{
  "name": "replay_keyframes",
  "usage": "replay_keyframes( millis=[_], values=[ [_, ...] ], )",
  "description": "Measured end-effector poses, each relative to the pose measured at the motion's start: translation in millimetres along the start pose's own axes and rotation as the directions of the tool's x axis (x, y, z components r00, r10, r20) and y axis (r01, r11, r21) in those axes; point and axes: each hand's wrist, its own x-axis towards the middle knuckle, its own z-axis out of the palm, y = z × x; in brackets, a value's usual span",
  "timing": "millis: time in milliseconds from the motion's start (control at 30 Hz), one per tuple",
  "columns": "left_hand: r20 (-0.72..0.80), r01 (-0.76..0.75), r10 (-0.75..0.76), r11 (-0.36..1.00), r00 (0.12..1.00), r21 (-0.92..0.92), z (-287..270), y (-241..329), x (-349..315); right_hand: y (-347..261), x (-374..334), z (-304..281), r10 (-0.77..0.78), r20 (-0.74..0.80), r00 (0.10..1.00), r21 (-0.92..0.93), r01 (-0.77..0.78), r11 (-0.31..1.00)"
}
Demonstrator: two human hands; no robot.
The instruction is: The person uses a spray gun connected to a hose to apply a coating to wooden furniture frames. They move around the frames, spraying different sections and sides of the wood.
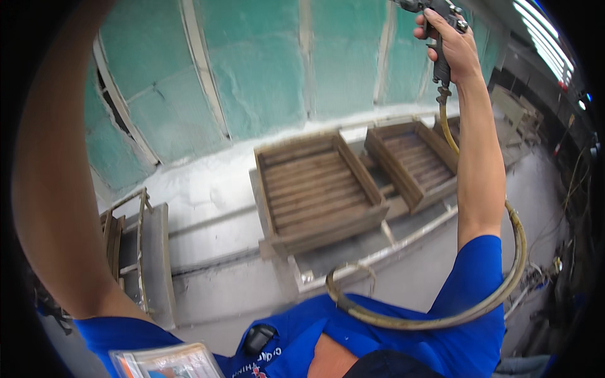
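High at the upper right, my right hand [463, 55] is wrapped round the grip of a dark spray gun [442, 68], whose front end reaches the picture's top edge. From the gun's base a yellowish hose [520, 246] runs down behind my forearm and loops across my blue shirt. My left forearm [53, 170] rises along the left side, and its hand is outside the picture. Below and left of the gun, a brown wooden drawer [315, 189] with a slatted bottom lies open side up. A second such drawer [419, 157] sits to its right.
The drawers rest on a low pale frame [384, 252]. Another rack [142, 252] with wooden pieces stands at the left. Behind are green, dusty wall panels [252, 69] with pale uprights. Cables and hoses hang at the far right, near a wooden stand [513, 107].
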Motion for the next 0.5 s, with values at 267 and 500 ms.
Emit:
replay_keyframes(
  millis=[267, 500],
  values=[
    [0.591, 0.447, 0.722, 0.422, 0.36, -0.789, 264, -22, -362, 124, -114, 71, 0.32, 0.402, 0.858, -0.535, -0.064, 0.842],
    [0.492, 0.705, 0.697, -0.029, 0.523, -0.708, 333, -15, -515, 219, -96, 232, 0.46, 0.774, 0.436, -0.627, 0.421, 0.656]
  ],
)
